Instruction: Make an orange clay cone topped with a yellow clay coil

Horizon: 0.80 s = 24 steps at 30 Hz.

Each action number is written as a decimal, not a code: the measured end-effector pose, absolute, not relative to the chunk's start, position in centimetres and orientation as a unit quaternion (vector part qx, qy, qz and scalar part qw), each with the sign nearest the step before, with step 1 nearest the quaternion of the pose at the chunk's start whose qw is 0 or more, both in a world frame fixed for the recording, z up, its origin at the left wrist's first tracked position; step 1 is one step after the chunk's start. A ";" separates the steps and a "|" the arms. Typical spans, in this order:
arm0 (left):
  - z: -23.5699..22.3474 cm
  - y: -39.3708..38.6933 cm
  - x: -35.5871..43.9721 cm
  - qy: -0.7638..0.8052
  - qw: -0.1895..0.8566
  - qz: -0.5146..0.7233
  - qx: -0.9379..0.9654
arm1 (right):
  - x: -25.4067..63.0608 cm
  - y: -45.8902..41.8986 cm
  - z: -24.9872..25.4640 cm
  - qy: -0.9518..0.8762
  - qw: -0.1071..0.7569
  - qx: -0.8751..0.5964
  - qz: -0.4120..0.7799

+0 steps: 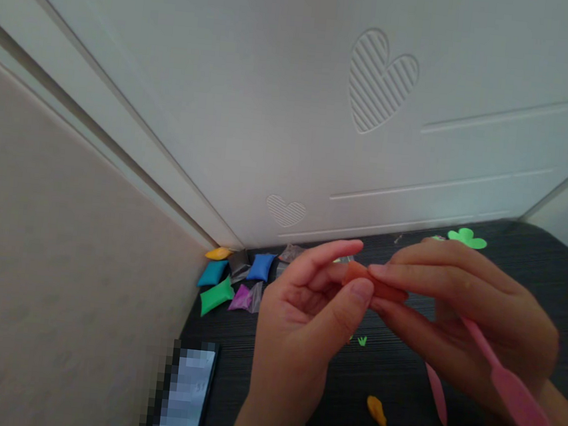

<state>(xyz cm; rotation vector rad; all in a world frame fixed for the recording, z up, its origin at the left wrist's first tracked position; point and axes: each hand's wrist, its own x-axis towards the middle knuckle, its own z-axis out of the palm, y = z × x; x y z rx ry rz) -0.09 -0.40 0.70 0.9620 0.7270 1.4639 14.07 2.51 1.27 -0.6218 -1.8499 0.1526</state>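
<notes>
Between my two hands is a small piece of orange modelling clay, long and narrow. My left hand pinches its left end between thumb and fingers, with the index finger raised and pointing right. The fingertips of my right hand press on the clay's right part. A pink modelling tool is also tucked in my right hand, its flat paddle end sticking out below toward the lower right; its other end is hidden by the fingers. Below the hands, a small yellow-orange clay lump lies on the dark table.
Bagged clay lies at the back left: a blue pack, a green pack, a purple pack and others. A phone is at front left. Green cut-outs lie at the back. A second pink tool is partly hidden. White panel behind.
</notes>
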 end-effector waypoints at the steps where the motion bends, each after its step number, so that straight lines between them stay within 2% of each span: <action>1: 0.7 -0.4 -0.1 0.313 0.582 0.627 0.412 | 14.0 2.5 1.3 -0.785 0.558 -0.261 0.068; 24: 1.0 -0.2 -0.1 0.344 0.508 0.675 0.410 | 14.3 2.4 0.8 -0.771 0.568 -0.279 0.075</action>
